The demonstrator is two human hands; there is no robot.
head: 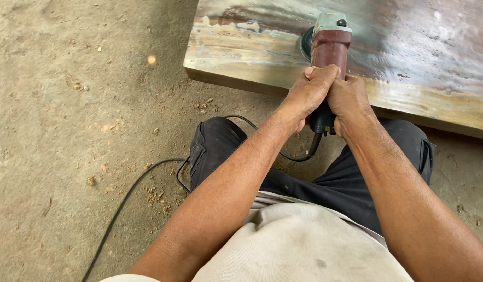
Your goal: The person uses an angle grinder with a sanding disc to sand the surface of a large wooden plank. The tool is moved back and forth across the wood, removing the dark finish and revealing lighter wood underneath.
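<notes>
An angle grinder (329,47) with a dark red body and a pale grey-green head lies across the near edge of a wide wooden slab (408,47), its head pointing away from the person and its round disc (305,43) flat on the slab's surface, just left of the head. The tail of the tool overhangs the near edge, and a black power cord (142,180) leaves it there, loops past the knee and runs off across the ground to the lower left.

Both hands are clasped on the rear of the body, side by side and touching. The left hand (310,90) wraps over the top, fingers curled tight around the red casing, knuckles up. The right hand (348,100) closes around the darker tail just behind it, fingers pressed together. Both forearms reach forward, converging from the lower corners of the view.

The slab shows reddish-brown wood with a pale, lighter band along its near edge and left corner. It rests on bare, dusty ground (69,104) strewn with small chips. The person wears dark trousers (335,183) and a light shirt (304,245).
</notes>
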